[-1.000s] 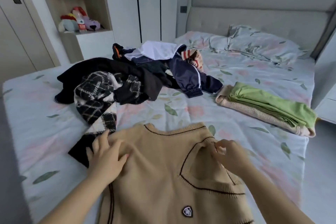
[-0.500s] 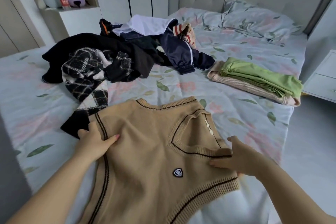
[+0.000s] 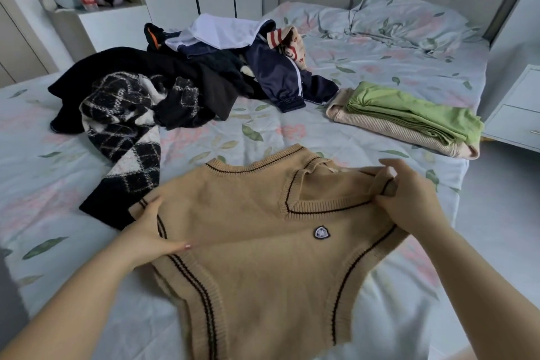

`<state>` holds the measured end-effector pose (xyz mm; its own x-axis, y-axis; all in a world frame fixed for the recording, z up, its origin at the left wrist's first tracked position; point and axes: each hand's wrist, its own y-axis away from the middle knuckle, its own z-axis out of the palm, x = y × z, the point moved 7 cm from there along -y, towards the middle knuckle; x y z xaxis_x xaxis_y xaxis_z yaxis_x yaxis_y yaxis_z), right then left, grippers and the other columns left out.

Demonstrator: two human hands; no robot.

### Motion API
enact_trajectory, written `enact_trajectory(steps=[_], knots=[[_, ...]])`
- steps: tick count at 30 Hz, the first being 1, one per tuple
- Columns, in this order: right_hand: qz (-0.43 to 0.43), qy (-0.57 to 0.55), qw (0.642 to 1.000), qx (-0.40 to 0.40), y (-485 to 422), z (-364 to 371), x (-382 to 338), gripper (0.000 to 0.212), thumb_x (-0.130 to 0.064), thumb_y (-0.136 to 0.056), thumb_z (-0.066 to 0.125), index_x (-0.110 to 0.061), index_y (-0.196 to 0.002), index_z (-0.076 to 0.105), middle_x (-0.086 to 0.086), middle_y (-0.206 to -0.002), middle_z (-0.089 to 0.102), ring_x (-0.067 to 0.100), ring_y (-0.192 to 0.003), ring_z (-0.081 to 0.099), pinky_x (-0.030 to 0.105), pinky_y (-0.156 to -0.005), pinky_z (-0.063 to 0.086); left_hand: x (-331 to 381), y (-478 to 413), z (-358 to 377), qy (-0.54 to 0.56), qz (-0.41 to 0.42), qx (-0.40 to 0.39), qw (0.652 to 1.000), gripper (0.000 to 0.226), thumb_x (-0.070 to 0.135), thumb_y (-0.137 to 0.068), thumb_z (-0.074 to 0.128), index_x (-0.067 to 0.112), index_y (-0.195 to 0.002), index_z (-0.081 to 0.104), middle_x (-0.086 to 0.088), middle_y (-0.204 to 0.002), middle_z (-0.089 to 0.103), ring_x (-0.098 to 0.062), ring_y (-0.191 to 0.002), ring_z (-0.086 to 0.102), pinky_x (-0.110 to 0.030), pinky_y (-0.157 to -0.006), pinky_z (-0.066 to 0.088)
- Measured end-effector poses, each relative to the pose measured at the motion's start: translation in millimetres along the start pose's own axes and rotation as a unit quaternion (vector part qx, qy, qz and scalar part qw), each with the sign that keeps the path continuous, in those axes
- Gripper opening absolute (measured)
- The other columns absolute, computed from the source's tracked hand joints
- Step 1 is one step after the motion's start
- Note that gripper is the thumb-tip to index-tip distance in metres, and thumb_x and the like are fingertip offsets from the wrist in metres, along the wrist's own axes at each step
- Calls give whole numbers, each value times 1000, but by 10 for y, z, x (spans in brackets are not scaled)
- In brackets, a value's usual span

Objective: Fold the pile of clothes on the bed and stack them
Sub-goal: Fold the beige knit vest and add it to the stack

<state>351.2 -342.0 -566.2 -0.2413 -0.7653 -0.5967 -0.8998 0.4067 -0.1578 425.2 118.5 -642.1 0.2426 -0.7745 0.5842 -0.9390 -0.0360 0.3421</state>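
Change: half a sec ago the R hand (image 3: 409, 202) lies flat by the vest (image 3: 257, 257) collar. Now it pinches the shoulder strap and bunches the knit up. The L hand (image 3: 146, 231) goes from resting at the side trim to gripping the armhole trim. A sec ago both hands are only patting the vest down.

The vest now sits squarer to the person, badge (image 3: 322, 232) up and about midway btwn the hands. The chest is drawn fairly taut across and the lower part drapes toward the camera.

Meaning, as I read it: smoothing is over and this looks like a straighten-out grip before the first fold. The vest itself isn't folded yet.

Task overall is prob under halfway. The stack (image 3: 409, 117) beyond the vest to the right shows only a green piece on a beige one. The pile (image 3: 181, 88) beyond the vest to the left has plenty in it, and its checked knit touches the vest's left corner.

Fingers vs vest:
- R fingers (image 3: 388, 172) are curled narrow, w/ the strap clamped btwn thumb and fingertips, so the knit is inside the grip.
- L thumb lies across the top of the knit and the trim runs through the hand. The other L fingers are partly hidden, so I can't tell how far they wrap under.

The vest spans the gap btwn the hands at the near edge of the bed (image 3: 58, 190), partly lifted at the R strap and the rest lying on the sheet.
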Motion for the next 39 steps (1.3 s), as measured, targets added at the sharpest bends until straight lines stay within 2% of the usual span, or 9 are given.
enact_trajectory(steps=[4,8,12,16,22,28,33,36,39], knots=[[-17,68,996,-59,-90,121,-23,77,-9,-76,74,-22,-145,42,15,-111,54,37,-100,56,36,-74,40,5,105,-94,-115,-16,64,991,126,59,-59,85,41,-153,3,-16,-143,20,-37,-130,33,-41,-110,35],[40,143,982,-121,-40,181,107,73,-28,-82,72,-18,-145,37,17,-118,55,39,-107,57,39,-80,46,229,46,-373,-172,35,226,958,84,64,-74,70,26,-142,40,-15,-140,20,-38,-123,26,-51,-102,37],[188,123,950,-219,124,151,361,57,-37,-80,72,-2,-110,39,15,-88,64,27,-61,66,31,-45,50,431,-169,-412,-213,100,243,941,63,51,-84,67,14,-133,53,-16,-137,43,-39,-123,37,-52,-89,46],[183,115,932,-291,216,197,449,22,-17,-81,65,1,-91,57,12,-65,66,20,-42,60,23,-39,43,424,-393,-306,-214,79,167,959,61,52,-88,61,13,-133,50,-14,-126,59,-37,-115,51,-45,-88,49],[212,-123,956,-163,-36,261,293,8,2,-88,58,0,-80,56,12,-50,64,25,-40,64,25,-39,49,350,-425,-234,-177,53,71,980,37,50,-85,68,14,-93,64,-7,-91,69,-29,-88,63,-41,-79,53],[166,-349,922,8,-374,378,-83,16,4,-90,56,-5,-78,52,21,-77,60,31,-57,66,33,-47,58,34,-232,-415,-125,8,79,989,26,38,-87,71,12,-87,67,-9,-88,71,-29,-85,64,-36,-78,51],[85,-548,820,-144,-400,790,-663,30,-1,-93,62,-7,-121,57,16,-114,68,25,-97,68,32,-84,59,-192,78,-656,-87,-16,121,989,27,39,-84,74,14,-83,64,-9,-82,68,-28,-80,62,-34,-71,49],[76,-355,911,-196,-292,940,-652,58,-17,-91,69,-15,-143,42,2,-122,64,18,-108,65,36,-89,54,-326,207,-432,-63,-84,-47,993,44,54,-62,75,16,-81,70,-7,-86,73,-21,-81,65,-27,-71,48],[44,-34,987,-152,-227,798,-499,53,-36,-89,69,-10,-131,52,8,-114,67,27,-101,65,35,-82,51,-316,187,-487,-47,-83,-22,995,52,64,-66,73,14,-78,70,-8,-83,73,-23,-81,66,-28,-71,48]])
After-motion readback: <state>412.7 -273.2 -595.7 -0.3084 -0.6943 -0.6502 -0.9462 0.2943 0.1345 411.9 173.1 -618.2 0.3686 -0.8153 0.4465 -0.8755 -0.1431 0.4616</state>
